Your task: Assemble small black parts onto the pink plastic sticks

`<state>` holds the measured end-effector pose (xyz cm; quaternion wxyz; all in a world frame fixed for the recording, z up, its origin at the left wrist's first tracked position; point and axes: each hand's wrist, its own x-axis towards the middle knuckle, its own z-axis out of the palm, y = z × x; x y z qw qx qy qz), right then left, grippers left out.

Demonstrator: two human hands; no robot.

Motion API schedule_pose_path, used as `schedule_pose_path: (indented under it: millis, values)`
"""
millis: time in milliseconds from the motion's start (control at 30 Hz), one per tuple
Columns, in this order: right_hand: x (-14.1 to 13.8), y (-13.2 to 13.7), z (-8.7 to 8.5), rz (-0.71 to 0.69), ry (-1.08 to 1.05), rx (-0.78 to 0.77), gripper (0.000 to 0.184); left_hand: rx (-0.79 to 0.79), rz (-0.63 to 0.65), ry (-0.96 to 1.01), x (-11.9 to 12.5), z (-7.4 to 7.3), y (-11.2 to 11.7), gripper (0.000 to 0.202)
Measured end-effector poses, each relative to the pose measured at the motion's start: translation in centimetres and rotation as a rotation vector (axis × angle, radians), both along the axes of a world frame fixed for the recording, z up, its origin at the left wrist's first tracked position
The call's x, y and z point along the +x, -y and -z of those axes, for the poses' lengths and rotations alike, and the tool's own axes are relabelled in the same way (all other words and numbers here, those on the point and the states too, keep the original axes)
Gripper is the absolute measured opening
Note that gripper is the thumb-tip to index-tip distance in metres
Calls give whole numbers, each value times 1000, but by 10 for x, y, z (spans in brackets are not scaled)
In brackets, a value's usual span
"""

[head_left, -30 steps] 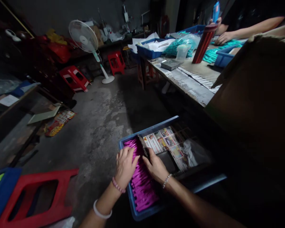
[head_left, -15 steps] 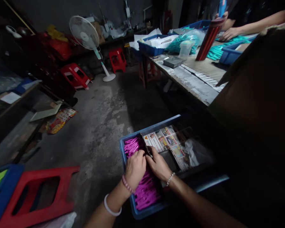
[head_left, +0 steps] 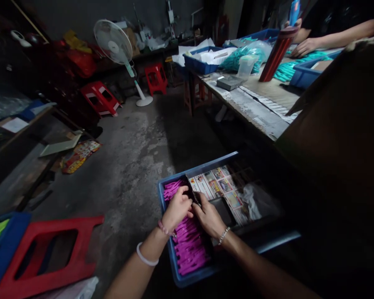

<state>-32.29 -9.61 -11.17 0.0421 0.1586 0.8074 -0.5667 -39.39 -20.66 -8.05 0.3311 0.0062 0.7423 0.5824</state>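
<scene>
A blue plastic bin point(head_left: 202, 169) sits low in front of me, lined with printed paper point(head_left: 220, 186). Its left side is packed with several magenta plastic pieces point(head_left: 188, 245) in a row. A dark divider card point(head_left: 190, 192) stands on edge beside them. My left hand point(head_left: 176, 209) rests on the magenta pieces with its fingers curled against the card. My right hand point(head_left: 209, 215) presses the card from the other side, fingers bent around its top edge. Clear plastic point(head_left: 251, 201) lies in the bin's right part.
A red stool point(head_left: 46, 253) lies at lower left on the concrete floor. A white fan point(head_left: 115, 43) stands farther back. A long table point(head_left: 252, 106) on the right carries blue trays, teal pieces and a red cylinder point(head_left: 276, 52), where another person's hands point(head_left: 302, 45) work. A large brown box point(head_left: 339, 124) looms at right.
Both hands have slid up the row towards the far end of the bin and drawn together at the divider card. My left hand went from lying flat to curled.
</scene>
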Motion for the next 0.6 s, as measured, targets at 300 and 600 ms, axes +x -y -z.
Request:
schedule_pose_path:
  millis: [300, 600]
  values:
    - [0, 2, 0, 17, 2, -11, 37, 43, -40, 107, 0, -8, -3, 35]
    - [-1, 4, 1, 26, 4, 36, 31, -18, -84, -62, -8, 17, -10, 16]
